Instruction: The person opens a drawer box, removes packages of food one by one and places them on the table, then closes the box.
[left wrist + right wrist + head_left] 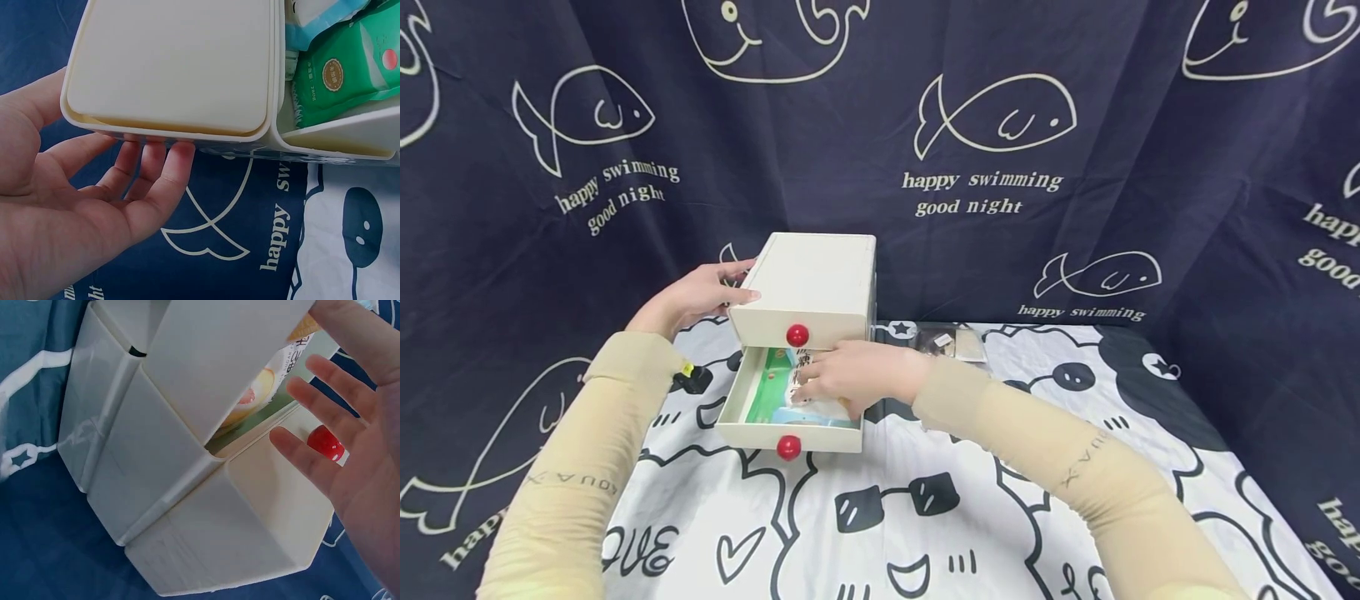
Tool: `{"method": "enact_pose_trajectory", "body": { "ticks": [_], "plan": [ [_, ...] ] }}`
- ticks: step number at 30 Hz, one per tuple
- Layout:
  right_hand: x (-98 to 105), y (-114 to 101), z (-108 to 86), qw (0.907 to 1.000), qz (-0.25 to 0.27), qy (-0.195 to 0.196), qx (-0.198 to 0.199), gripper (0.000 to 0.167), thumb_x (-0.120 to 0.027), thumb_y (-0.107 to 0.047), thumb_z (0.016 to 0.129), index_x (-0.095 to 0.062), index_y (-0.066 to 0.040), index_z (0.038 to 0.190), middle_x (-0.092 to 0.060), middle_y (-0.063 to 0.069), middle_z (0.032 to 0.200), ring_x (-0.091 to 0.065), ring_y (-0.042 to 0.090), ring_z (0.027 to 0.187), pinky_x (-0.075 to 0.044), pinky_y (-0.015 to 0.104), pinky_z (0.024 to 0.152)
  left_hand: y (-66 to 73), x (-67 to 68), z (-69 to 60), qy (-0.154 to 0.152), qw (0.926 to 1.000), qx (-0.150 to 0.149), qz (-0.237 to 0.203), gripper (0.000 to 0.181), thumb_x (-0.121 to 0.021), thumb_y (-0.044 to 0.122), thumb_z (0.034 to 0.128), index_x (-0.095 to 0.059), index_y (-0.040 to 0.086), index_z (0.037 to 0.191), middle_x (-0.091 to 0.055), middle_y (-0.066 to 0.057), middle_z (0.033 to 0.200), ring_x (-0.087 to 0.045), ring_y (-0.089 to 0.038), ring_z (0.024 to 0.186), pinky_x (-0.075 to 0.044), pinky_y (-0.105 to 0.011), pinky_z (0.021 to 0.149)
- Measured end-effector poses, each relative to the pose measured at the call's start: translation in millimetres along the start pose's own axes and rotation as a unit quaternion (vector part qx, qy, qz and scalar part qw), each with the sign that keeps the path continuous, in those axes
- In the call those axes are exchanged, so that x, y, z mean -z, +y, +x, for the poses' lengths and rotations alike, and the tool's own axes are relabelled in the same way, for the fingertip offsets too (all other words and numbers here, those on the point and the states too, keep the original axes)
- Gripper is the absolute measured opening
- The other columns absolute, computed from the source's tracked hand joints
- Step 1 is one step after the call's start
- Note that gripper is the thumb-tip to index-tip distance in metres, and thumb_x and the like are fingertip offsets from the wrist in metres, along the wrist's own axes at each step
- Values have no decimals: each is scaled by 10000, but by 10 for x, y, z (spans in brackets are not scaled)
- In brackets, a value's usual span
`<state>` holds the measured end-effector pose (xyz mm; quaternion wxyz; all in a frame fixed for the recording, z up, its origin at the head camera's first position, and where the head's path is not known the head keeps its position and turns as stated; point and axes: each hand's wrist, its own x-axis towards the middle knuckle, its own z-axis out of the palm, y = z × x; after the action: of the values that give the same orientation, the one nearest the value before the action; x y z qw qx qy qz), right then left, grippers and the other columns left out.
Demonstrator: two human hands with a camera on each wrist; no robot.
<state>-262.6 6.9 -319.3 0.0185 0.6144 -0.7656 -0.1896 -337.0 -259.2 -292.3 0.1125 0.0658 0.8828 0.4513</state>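
Observation:
A white cabinet (808,275) with red knobs has its lower drawer (745,433) pulled out. Packets, one of them green (350,62), lie inside. My left hand (696,293) rests against the cabinet's left side, thumb at the top edge; its slightly bent fingers (169,172) touch the side in the left wrist view. Over the open drawer is my right hand (865,375), with fingers (331,409) spread and reaching towards the packets. The right wrist view shows a printed packet (265,387) beside it; whether the fingertips touch anything inside, I cannot tell.
Behind my right forearm, clear-wrapped items (955,343) lie at the back of the patterned cloth (895,517). A dark curtain (820,150) hangs behind the cabinet. A small black device (694,380) with a yellow mark is by my left wrist.

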Motion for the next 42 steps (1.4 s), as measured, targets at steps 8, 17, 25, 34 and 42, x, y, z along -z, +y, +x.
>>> {"method": "enact_pose_trajectory", "body": {
  "ticks": [8, 17, 25, 34, 42],
  "plan": [
    [31, -35, 123, 9980, -516, -352, 89, 788, -839, -319, 664, -478, -336, 1364, -523, -64, 1325, -495, 157, 1192, -449, 354, 885, 29, 2, -25, -15, 10000, 22, 30, 737, -684, 242, 874, -291, 181, 1495, -379, -158, 1339, -502, -214, 988, -478, -259, 741],
    [-5, -60, 93, 9954, -879, -372, 69, 691, -776, -302, 742, -490, -314, 1371, -512, -94, 1361, -516, 130, 1187, -454, 344, 871, 13, 24, -26, 7, 10000, 13, -14, 736, -681, 235, 877, -286, 176, 1496, -374, -165, 1349, -514, -210, 985, -482, -257, 741],
    [-157, -29, 23, 9970, -758, 17, 135, 506, -718, -275, 772, -600, -214, 1260, -563, -87, 1303, -565, 113, 1113, -460, 308, 856, -24, 16, -4, 14, 10000, 2, -74, 749, -695, 246, 865, -292, 180, 1494, -379, -166, 1345, -506, -232, 1028, -478, -276, 782],
    [-305, 38, -38, 9978, -280, 599, -30, 129, -645, -248, 840, -644, -228, 967, -634, -86, 1042, -553, 84, 922, -406, 266, 713, -13, 15, -19, 15, 10000, -2, 1, 740, -688, 247, 870, -292, 204, 1494, -377, -157, 1358, -476, -253, 1058, -470, -279, 781],
    [-271, 39, -88, 9887, -343, 1423, -314, 93, -675, -190, 830, -608, -225, 885, -620, -108, 889, -554, 74, 796, -410, 264, 684, 12, -7, -6, -12, 10000, -4, 6, 749, -683, 239, 873, -277, 184, 1499, -379, -159, 1366, -468, -265, 1089, -461, -298, 808]
  ]
}}
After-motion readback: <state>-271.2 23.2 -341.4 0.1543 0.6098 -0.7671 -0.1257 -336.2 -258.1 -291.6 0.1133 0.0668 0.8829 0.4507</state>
